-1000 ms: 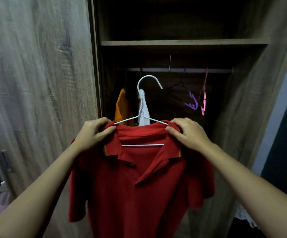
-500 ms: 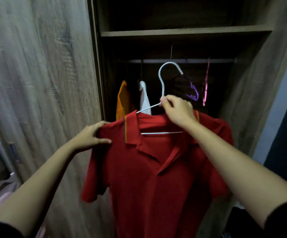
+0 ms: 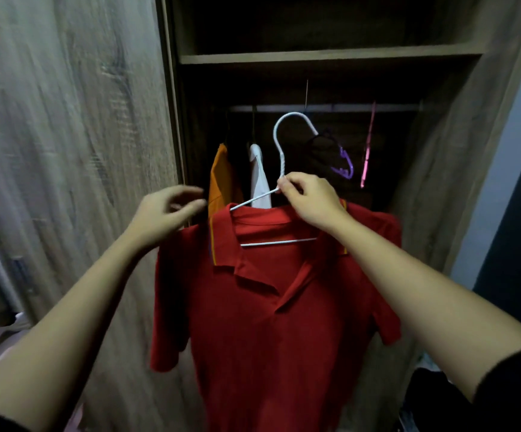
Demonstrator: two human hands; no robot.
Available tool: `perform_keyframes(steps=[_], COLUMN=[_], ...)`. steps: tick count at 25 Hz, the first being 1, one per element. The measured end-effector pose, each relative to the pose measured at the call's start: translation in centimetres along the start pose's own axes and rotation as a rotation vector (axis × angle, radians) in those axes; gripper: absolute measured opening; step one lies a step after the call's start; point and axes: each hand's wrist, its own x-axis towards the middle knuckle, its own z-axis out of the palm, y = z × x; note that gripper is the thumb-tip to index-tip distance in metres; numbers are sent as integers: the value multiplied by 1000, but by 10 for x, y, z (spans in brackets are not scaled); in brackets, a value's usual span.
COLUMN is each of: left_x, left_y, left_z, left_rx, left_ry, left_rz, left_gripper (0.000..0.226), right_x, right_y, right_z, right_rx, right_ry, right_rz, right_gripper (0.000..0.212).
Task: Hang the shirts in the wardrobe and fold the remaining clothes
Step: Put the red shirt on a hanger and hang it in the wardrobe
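While the red polo shirt (image 3: 278, 307) hangs on its white wire hanger (image 3: 279, 242) short of the wardrobe rail (image 3: 331, 108), only the right hand (image 3: 310, 198) pinches the hanger's neck. The left hand (image 3: 165, 213) hovers loose-fingered, gripping nothing. The hook could miss the rail, or a shoulder could slide off.

This is a home, most likely a bedroom. A tall wood-grain laminate wardrobe (image 3: 66, 120) stands open, with a plank shelf (image 3: 331, 58) above a pale hanging rail (image 3: 346, 108). On the rail hang an orange shirt (image 3: 221, 177), a white garment (image 3: 260, 182), a purple plastic hanger (image 3: 344, 166) and a pink plastic hanger (image 3: 367, 154). Pale heaped cloth (image 3: 0, 338) lies blurred at lower left.
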Motion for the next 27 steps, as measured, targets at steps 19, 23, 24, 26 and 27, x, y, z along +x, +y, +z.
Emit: perform_keyframes(steps=[19,23,24,26,27], left_x=[24,22,20,15,14], left_y=[24,7,6,5,3], left_z=[-78,-90,-87,-80,-78], left_rx=[69,54,53,54,29], left_ry=[-49,-57,-67,-87,-96], left_rz=[-14,-93,-85,-67,-63], left_gripper=[23,19,23,28,34], right_x=[-103,-94,-90,-82,-76], right_y=[109,123,119,98,85], right_z=[2,-2,0,4,4], right_rx=[529,179,123,250,332], right_ry=[-328,-262,-312,-181,-58], right_rz=[462,458,425,344,283], right_gripper=[12,9,17,48,52])
